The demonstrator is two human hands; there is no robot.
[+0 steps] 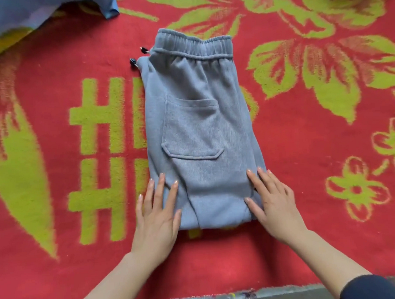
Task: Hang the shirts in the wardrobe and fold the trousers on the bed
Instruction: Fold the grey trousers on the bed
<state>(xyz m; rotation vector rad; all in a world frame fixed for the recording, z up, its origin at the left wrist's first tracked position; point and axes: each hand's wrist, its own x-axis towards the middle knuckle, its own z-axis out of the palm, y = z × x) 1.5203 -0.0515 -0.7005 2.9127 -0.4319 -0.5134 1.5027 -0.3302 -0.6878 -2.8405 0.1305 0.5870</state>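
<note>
Both the left hand [157,216] and right hand [273,204] press flat-fingered, gripping nothing, on the soft, floppy trousers [200,128] at lower centre, best lifted by the folded edge.

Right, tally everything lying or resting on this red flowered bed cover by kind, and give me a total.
Folded grey fleece trousers: 1
Crumpled blue cloth at the far left corner, partly out of frame: 1
Bare hands flat on the trousers: 2, left hand and right hand
Total: 4
</note>
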